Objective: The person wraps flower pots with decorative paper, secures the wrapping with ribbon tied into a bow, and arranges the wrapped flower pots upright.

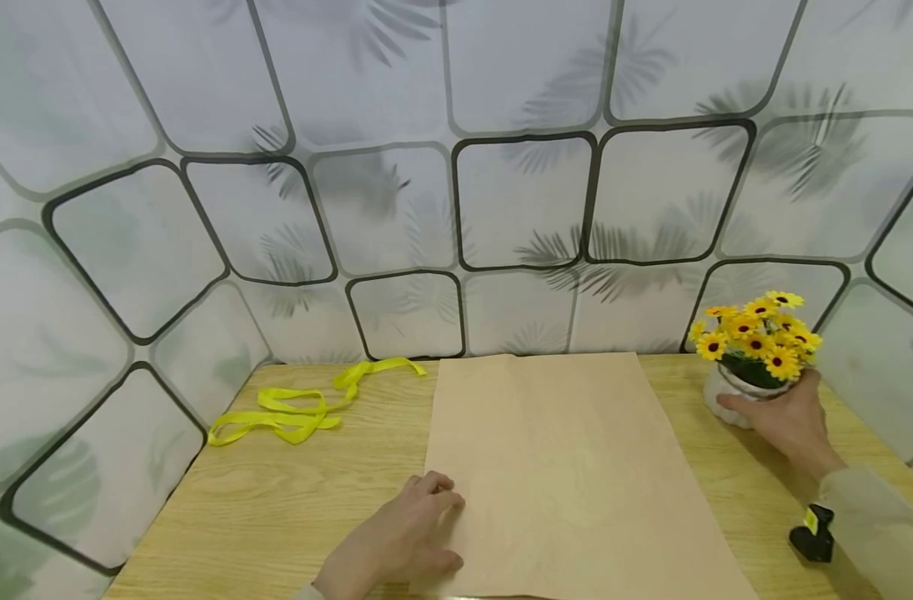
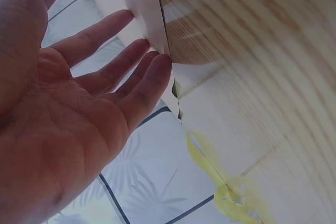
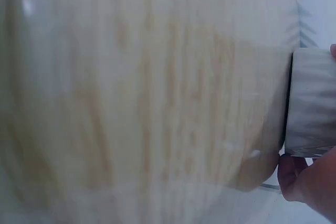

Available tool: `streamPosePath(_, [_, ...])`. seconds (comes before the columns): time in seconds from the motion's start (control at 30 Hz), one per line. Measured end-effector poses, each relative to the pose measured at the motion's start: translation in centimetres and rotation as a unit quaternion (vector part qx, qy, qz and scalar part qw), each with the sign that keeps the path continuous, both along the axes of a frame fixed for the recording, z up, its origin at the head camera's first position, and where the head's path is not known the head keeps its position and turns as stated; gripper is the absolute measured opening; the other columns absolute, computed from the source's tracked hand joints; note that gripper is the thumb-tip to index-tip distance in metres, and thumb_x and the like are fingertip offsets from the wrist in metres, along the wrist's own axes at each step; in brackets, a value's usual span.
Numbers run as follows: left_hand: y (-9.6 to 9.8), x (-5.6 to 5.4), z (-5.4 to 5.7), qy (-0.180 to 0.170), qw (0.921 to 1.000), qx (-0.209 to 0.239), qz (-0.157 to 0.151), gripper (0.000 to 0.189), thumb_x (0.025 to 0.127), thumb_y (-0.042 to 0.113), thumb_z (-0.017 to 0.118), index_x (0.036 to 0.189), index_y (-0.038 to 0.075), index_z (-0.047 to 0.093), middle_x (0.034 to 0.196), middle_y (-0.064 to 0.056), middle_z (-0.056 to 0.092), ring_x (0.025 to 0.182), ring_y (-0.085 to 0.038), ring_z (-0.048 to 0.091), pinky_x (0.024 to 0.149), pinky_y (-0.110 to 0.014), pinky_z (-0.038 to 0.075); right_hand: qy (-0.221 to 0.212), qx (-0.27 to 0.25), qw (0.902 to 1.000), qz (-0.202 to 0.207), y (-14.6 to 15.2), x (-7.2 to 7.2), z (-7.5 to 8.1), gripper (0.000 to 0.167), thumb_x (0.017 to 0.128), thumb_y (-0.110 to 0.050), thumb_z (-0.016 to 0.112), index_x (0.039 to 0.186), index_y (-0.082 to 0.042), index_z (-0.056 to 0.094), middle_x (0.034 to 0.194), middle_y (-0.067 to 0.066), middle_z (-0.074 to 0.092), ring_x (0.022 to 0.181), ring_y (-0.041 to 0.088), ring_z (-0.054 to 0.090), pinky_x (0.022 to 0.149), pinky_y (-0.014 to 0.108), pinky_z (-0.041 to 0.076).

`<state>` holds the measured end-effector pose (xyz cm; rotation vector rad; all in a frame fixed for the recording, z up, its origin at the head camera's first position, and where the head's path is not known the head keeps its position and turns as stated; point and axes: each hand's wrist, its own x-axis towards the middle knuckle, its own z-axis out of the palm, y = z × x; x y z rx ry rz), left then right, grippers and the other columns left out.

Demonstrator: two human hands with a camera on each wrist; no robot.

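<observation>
The only container I can make out is a white flowerpot (image 1: 722, 396), and it sits beyond the right edge of the big brown paper sheet (image 1: 561, 467), level with the sheet's far end and apart from it. The pot is upright and packed with yellow flowers (image 1: 756, 342) with dark centres; they spread past its rim, with dark green leaves (image 1: 756, 372) bunched beneath them. The blooms hide the inside, so I can't tell what the stems are set in.

My right hand (image 1: 790, 417) grips this pot: the thumb lies across its near side and the fingers go round its right side, mostly out of sight on the head feed. On the right wrist feed the pot is cut off by the frame edge, its base close against the tabletop; I can't tell whether it bears its full weight there.

My left hand (image 1: 407, 529) is at the near part of the sheet's left edge. Its fingers are loosely extended, the thumb well apart from them, and the left wrist feed shows fingertips touching the paper's edge with the palm bare.

The sheet lies flat on the wood-grain table (image 1: 291, 500). Left of its far end, a yellow ribbon (image 1: 294, 417) runs in loose loops. Right of its near half, beside the right sleeve (image 1: 876, 508), is a small black object (image 1: 812, 537) with a yellow patch; I can't make out what it is. Behind the sheet rises a pale wall (image 1: 524, 200) with rounded outlines and grey leaf prints.
</observation>
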<state>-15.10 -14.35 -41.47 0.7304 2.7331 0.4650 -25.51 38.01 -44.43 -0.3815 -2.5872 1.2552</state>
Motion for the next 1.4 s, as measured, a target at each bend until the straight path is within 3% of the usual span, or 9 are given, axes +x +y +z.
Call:
streamPosePath(0.23, [0.0, 0.1, -0.1, 0.0, 1.0, -0.003, 0.002, 0.056, 0.083, 0.042, 0.084, 0.129, 0.017, 0.067, 0.137, -0.002, 0.055, 0.116, -0.02, 0.056, 0.098, -0.037, 0.055, -0.01, 0.018, 0.9998, 0.002, -0.7, 0.4, 0.1, 0.122, 0.088, -0.05, 0.077, 0.158, 0.001, -0.009, 0.158, 0.044, 0.015, 0.14, 0.064, 0.025, 0.11, 0.076, 0.028])
streamPosePath(0.5, [-0.1, 0.3, -0.2, 0.024, 0.9997, 0.004, -0.003, 0.056, 0.081, 0.039, 0.087, 0.128, 0.015, 0.068, 0.137, -0.004, 0.056, 0.118, -0.023, 0.056, 0.1, -0.038, 0.055, -0.007, 0.006, 0.9988, 0.049, -2.2, 1.1, 0.7, 0.121, 0.089, -0.05, 0.076, 0.159, -0.002, -0.009, 0.156, 0.044, 0.019, 0.137, 0.064, 0.028, 0.107, 0.076, 0.029])
streamPosePath(0.87, [-0.1, 0.2, -0.2, 0.016, 0.9998, 0.009, 0.0, 0.055, 0.081, 0.04, 0.086, 0.127, 0.016, 0.068, 0.136, -0.003, 0.057, 0.118, -0.022, 0.055, 0.098, -0.036, 0.055, -0.02, 0.014, 0.9967, 0.077, -5.6, 2.0, 1.7, 0.12, 0.089, -0.05, 0.076, 0.158, 0.001, -0.007, 0.155, 0.044, 0.022, 0.135, 0.061, 0.032, 0.101, 0.071, 0.036])
streamPosePath(0.93, [0.0, 0.1, -0.2, 0.015, 0.9998, 0.008, 0.001, 0.055, 0.081, 0.04, 0.086, 0.127, 0.016, 0.068, 0.136, -0.003, 0.057, 0.118, -0.022, 0.055, 0.098, -0.036, 0.055, -0.014, 0.014, 0.9957, 0.09, -6.4, 2.3, 2.0, 0.118, 0.089, -0.049, 0.077, 0.158, 0.001, -0.004, 0.154, 0.042, 0.024, 0.133, 0.058, 0.036, 0.097, 0.067, 0.04])
streamPosePath(1.03, [0.0, 0.2, -0.2, 0.013, 0.9999, 0.008, 0.003, 0.055, 0.081, 0.04, 0.086, 0.127, 0.015, 0.068, 0.136, -0.003, 0.057, 0.119, -0.022, 0.054, 0.099, -0.036, 0.055, -0.002, 0.016, 0.9939, 0.109, -7.8, 2.6, 2.5, 0.112, 0.089, -0.047, 0.078, 0.157, 0.0, 0.003, 0.152, 0.037, 0.031, 0.128, 0.049, 0.042, 0.088, 0.043, 0.046])
streamPosePath(1.17, [0.0, 0.1, -0.3, 0.009, 0.9999, 0.007, 0.006, 0.056, 0.081, 0.04, 0.087, 0.127, 0.016, 0.068, 0.136, -0.002, 0.056, 0.12, -0.023, 0.054, 0.099, -0.037, 0.055, 0.005, 0.022, 0.9918, 0.126, -9.7, 2.8, 3.3, 0.107, 0.087, -0.046, 0.081, 0.155, -0.001, 0.01, 0.148, 0.032, 0.038, 0.116, 0.038, 0.048, 0.073, 0.02, 0.041])
streamPosePath(1.27, [0.0, 0.1, -0.2, 0.011, 0.9999, 0.006, 0.006, 0.056, 0.08, 0.039, 0.087, 0.127, 0.015, 0.068, 0.137, -0.002, 0.056, 0.121, -0.024, 0.054, 0.099, -0.037, 0.055, 0.007, 0.024, 0.9901, 0.138, -11.3, 2.7, 3.7, 0.109, 0.085, -0.046, 0.082, 0.156, -0.002, 0.012, 0.148, 0.03, 0.04, 0.116, 0.036, 0.049, 0.076, 0.024, 0.044])
streamPosePath(1.4, [0.0, 0.1, -0.1, 0.014, 0.9999, 0.005, 0.006, 0.056, 0.08, 0.039, 0.087, 0.128, 0.015, 0.068, 0.137, -0.003, 0.056, 0.121, -0.024, 0.053, 0.101, -0.038, 0.054, 0.008, 0.026, 0.9879, 0.153, -13.5, 2.7, 4.1, 0.113, 0.083, -0.048, 0.084, 0.156, 0.0, 0.012, 0.15, 0.03, 0.04, 0.126, 0.041, 0.049, 0.088, 0.041, 0.048])
